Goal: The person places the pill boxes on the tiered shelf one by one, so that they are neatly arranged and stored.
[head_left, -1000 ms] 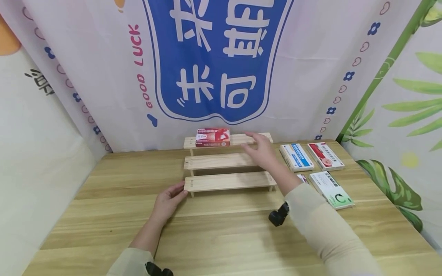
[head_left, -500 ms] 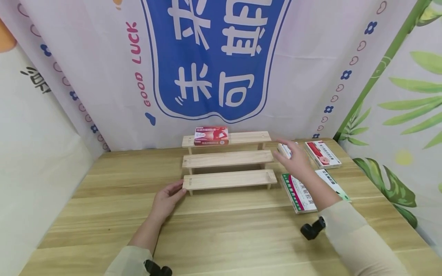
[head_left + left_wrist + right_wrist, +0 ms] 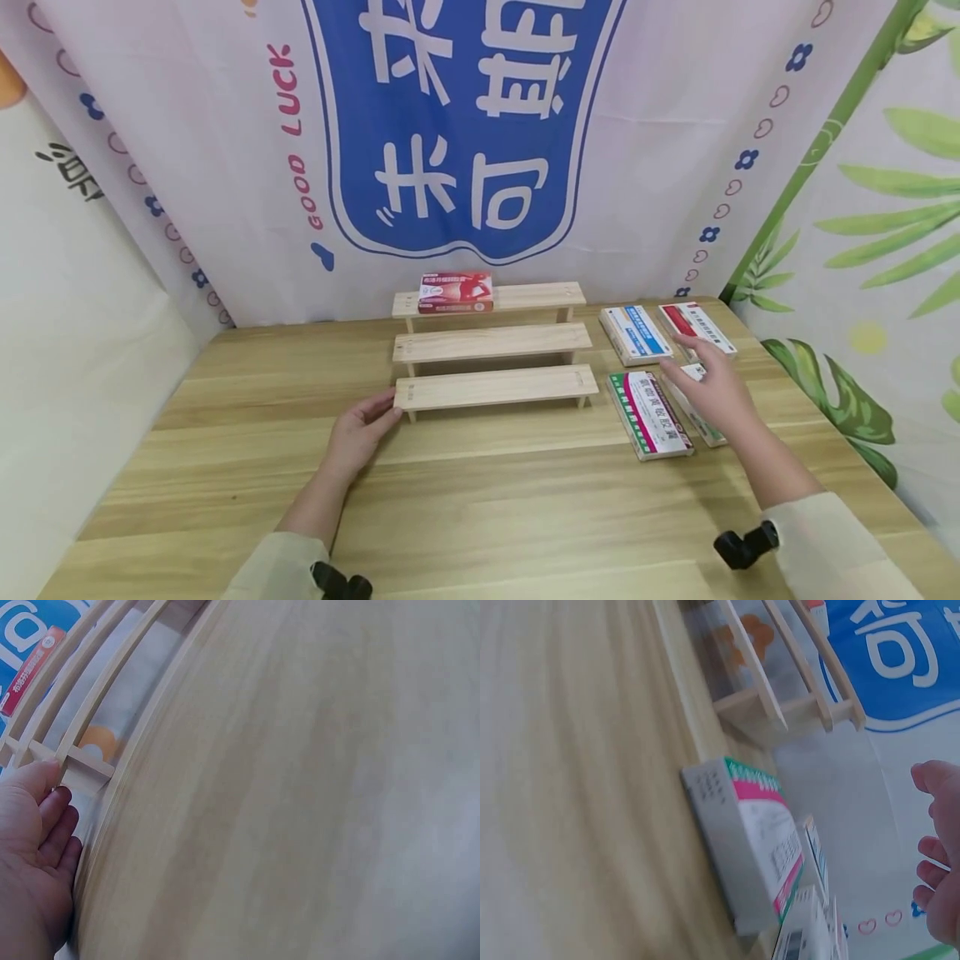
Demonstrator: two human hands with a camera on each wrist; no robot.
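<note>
A three-step wooden rack (image 3: pixel 493 342) stands near the back of the table. On its top step lies a red and pink medicine box (image 3: pixel 455 293). My left hand (image 3: pixel 358 435) holds the left end of the lowest step, thumb at the front corner. My right hand (image 3: pixel 711 387), fingers apart and holding nothing, hovers over a white box (image 3: pixel 708 429), hiding part of it. Beside that lies a green, magenta and white medicine box (image 3: pixel 651 417). Behind are a blue and white box (image 3: pixel 636 335) and a red and white box (image 3: pixel 693 321), the latter partly covered by my fingers.
The wood-grain table (image 3: pixel 480 517) reaches back to a printed cloth (image 3: pixel 645 167) hanging right behind the rack. More cloth hangs at the left and right sides. The group of boxes lies just right of the rack.
My right hand has moved right and toward me, from the rack's top step to above the boxes, uncovering the green, magenta and white box. My left hand stays at the rack's end.
</note>
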